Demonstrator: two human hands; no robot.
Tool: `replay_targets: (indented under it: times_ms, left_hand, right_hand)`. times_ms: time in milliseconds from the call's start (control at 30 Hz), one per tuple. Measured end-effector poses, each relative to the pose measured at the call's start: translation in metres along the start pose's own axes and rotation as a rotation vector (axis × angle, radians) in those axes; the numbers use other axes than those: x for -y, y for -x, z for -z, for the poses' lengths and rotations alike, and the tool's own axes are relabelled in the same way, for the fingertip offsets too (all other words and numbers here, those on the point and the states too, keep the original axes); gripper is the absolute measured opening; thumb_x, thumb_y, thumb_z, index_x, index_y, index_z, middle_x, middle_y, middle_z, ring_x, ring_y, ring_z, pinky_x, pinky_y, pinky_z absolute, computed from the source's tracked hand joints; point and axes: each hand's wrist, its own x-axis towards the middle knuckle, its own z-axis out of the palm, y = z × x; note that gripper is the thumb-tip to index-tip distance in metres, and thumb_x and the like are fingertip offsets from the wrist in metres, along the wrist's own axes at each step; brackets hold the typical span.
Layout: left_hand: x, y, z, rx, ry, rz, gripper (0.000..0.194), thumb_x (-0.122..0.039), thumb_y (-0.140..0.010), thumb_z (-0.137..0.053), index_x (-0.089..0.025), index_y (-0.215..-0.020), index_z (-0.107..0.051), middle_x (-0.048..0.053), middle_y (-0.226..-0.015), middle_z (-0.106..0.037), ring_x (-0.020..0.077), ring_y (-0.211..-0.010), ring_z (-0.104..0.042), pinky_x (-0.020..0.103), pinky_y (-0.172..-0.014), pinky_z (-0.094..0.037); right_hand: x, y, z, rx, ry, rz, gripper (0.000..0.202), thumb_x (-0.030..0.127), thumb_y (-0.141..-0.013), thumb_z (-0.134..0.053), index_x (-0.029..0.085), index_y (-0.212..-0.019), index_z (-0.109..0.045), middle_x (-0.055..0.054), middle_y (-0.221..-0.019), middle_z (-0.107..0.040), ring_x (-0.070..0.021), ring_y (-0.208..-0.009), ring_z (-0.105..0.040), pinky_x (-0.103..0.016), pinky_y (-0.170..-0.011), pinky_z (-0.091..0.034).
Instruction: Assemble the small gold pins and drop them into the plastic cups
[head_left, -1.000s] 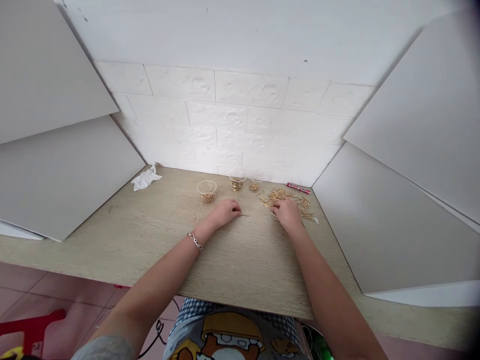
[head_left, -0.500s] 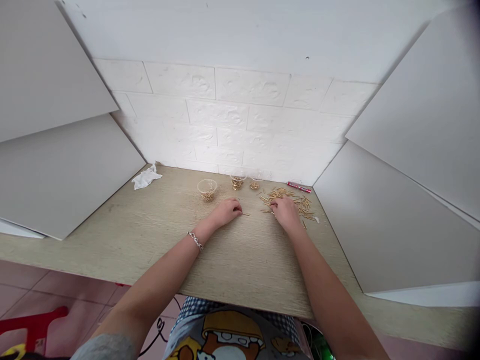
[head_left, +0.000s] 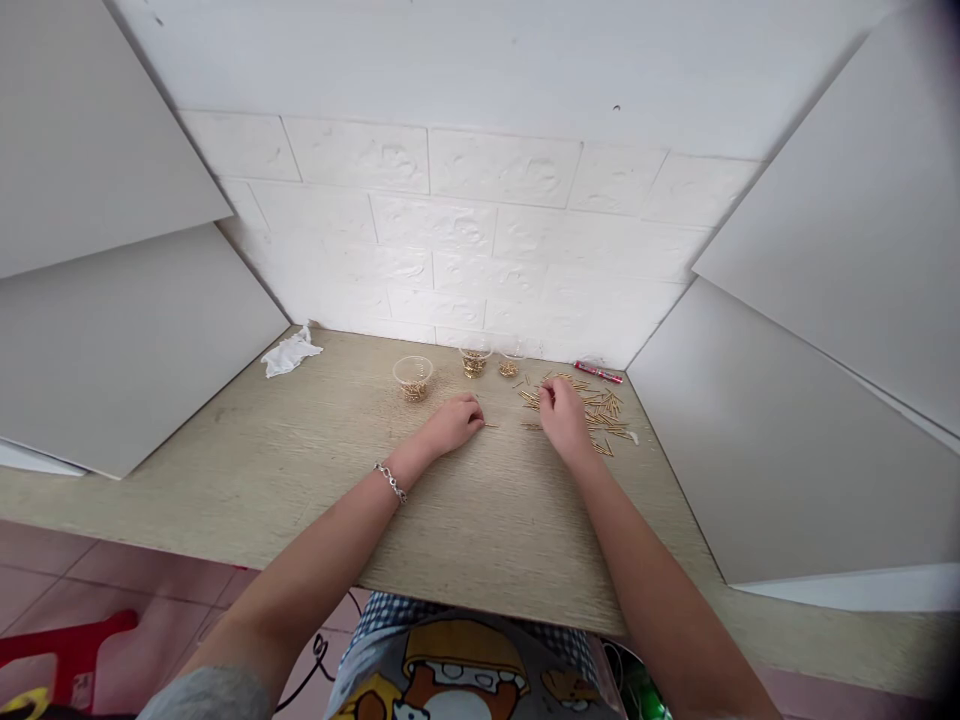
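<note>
My left hand rests on the table with its fingers pinched around one end of a thin gold-coloured stick, which pokes out to the right. Over the left part of a spread of slim gold-coloured sticks is my right hand, its thumb and fingertips pressed together; whatever they hold is too small to make out. Beyond my left hand stands a clear plastic cup with small gold pieces inside. Two more clear cups, one in the middle and one further right, also hold gold pieces.
A red tube-like packet lies at the back right by the white brick-patterned wall. Crumpled white tissue lies at the back left. Grey panels lean in on the left and right. Tiny specks surround the left cup.
My right hand has shifted slightly left and away from me over the sticks, uncovering some at its near right side. My left hand stays in place with its stick.
</note>
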Motion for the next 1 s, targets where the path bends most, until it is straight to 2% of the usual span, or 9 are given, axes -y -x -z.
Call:
replay_targets:
  times_ms: [67,167,333,600,1000]
  left_hand:
    - [0.000,0.000,-0.001,-0.009,0.007,0.000,0.015,-0.019,-0.078,-0.048,-0.015,-0.074,-0.062,0.006,-0.085,-0.059,0.0160,-0.081,-0.055,0.028,-0.079,-0.044]
    - [0.001,0.000,-0.001,-0.010,0.008,0.005,0.015,-0.019,-0.078,-0.048,-0.015,-0.075,-0.062,0.006,-0.085,-0.059,0.0161,-0.081,-0.055,0.028,-0.079,-0.044]
    - [0.000,0.000,-0.002,-0.014,-0.007,0.001,0.015,-0.019,-0.078,-0.048,-0.015,-0.075,-0.062,0.006,-0.084,-0.059,0.0164,-0.082,-0.055,0.028,-0.079,-0.044]
    - [-0.002,0.001,-0.002,-0.031,-0.017,0.001,0.015,-0.018,-0.078,-0.048,-0.015,-0.074,-0.062,0.006,-0.082,-0.060,0.0162,-0.081,-0.055,0.027,-0.078,-0.044]
    - [-0.007,0.000,-0.005,-0.063,-0.024,0.031,0.017,-0.017,-0.079,-0.047,-0.014,-0.072,-0.063,0.006,-0.081,-0.061,0.0159,-0.080,-0.056,0.027,-0.077,-0.044]
  right_hand:
    - [0.004,0.001,-0.007,-0.062,-0.256,-0.144,0.016,0.026,-0.081,-0.039,0.018,-0.081,-0.052,-0.006,-0.078,-0.057,-0.0175,-0.072,-0.052,-0.031,-0.067,-0.041]
    - [0.012,0.005,-0.021,-0.012,-0.596,-0.331,0.017,0.034,-0.080,-0.039,0.019,-0.081,-0.047,-0.001,-0.068,-0.054,-0.0134,-0.057,-0.052,-0.027,-0.055,-0.043]
    - [0.024,0.013,-0.034,0.015,-0.869,-0.350,0.019,0.038,-0.076,-0.045,0.019,-0.081,-0.044,0.001,-0.070,-0.053,-0.0113,-0.056,-0.056,-0.026,-0.054,-0.048]
    - [0.038,0.019,-0.037,0.087,-1.032,-0.432,0.018,0.034,-0.072,-0.052,0.020,-0.081,-0.046,0.000,-0.074,-0.055,-0.0148,-0.064,-0.062,-0.034,-0.068,-0.053]
    - [0.043,0.022,-0.044,0.108,-1.102,-0.458,0.021,0.037,-0.070,-0.054,0.019,-0.079,-0.049,-0.001,-0.073,-0.057,-0.0152,-0.069,-0.060,-0.032,-0.070,-0.049]
